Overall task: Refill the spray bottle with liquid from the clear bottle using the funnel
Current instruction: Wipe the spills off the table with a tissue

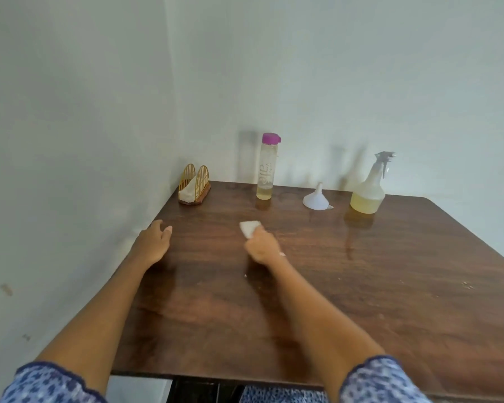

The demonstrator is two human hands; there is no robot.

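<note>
Three task things stand in a row along the far edge of the dark wooden worktop [361, 271], against the wall. Farthest right is the translucent plastic spray bottle with a grey trigger head [368, 189], holding pale yellow liquid in its lower part. Just left of it, apart, the white plastic funnel [316, 198] rests mouth-down, spout up. Further left stands the tall clear bottle with a purple cap [266, 167], a little yellowish liquid at its bottom; its vertical white lettering seems to read "ale", though blur leaves that uncertain. All three lie well beyond both hands. The right hand [262, 245] pinches a small white folded cloth [249, 227] on the worktop. The left hand [153, 241] lies flat near the left edge, fingers relaxed. A gold wire napkin holder [194, 184] sits in the corner.
</note>
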